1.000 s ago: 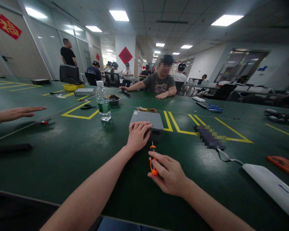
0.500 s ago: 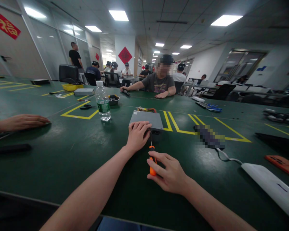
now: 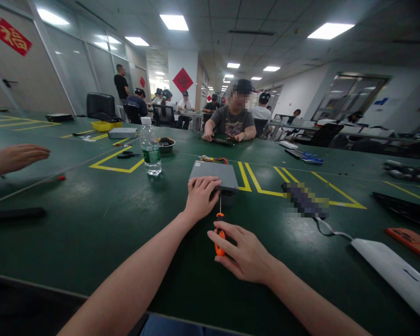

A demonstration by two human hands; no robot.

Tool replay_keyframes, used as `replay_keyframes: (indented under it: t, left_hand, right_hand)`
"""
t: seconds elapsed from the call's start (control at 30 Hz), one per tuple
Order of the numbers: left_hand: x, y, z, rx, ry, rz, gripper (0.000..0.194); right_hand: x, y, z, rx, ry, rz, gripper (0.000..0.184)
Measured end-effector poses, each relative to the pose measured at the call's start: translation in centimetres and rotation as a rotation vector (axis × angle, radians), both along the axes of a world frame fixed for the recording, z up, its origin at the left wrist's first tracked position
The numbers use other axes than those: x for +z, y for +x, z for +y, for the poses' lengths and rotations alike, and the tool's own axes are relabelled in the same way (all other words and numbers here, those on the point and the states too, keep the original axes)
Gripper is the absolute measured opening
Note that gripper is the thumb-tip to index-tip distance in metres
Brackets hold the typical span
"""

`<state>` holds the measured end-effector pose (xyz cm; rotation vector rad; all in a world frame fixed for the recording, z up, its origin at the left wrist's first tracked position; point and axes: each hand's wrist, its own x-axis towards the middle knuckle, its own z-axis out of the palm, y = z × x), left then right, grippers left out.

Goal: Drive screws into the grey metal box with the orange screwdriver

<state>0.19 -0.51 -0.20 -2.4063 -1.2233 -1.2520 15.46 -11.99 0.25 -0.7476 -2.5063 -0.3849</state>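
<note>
On that big smooth green table (image 3: 91, 233), the power supply (image 3: 226, 173) sits straight ahead. Left hand (image 3: 201, 198) is draped over its near edge, fingers slightly spread; I'd press there so nothing skids. Right hand (image 3: 243, 254) pinches the screwdriver (image 3: 220, 217) by its handle; I'd aim it square, can't tell if it's seated. Grey case looks metal, boxy; shaft's skinny, grip's chunky orange-and-black.

I see a flat grey metal box (image 3: 216, 170) lying on the green tabletop (image 3: 126, 214), a small pale label at its far left corner and coloured wires (image 3: 214, 159) bunched along its far edge. Just short of its near side, an orange-and-black screwdriver (image 3: 219, 248) points its thin shaft toward it; whether the tip touches, I can't tell.
</note>
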Motion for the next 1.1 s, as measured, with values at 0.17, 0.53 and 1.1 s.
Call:
replay_keyframes:
  t: [0.17, 0.53, 1.1]
  left_hand:
    - [-0.04, -0.02, 0.06, 0.002, -0.002, 0.0, 0.026]
    - [0.08, 0.03, -0.07, 0.003, 0.003, 0.0, 0.024]
    - [0.14, 0.06, -0.12, 0.004, -0.001, 0.005, 0.024]
  right_hand:
    - [-0.28, 0.49, 0.29, 0.035, 0.022, 0.171, 0.035]
    - [-0.26, 0.42, 0.07, -0.055, -0.035, 0.1, 0.045]
    - [-0.29, 0.5, 0.17, -0.017, -0.127, 0.15, 0.04]
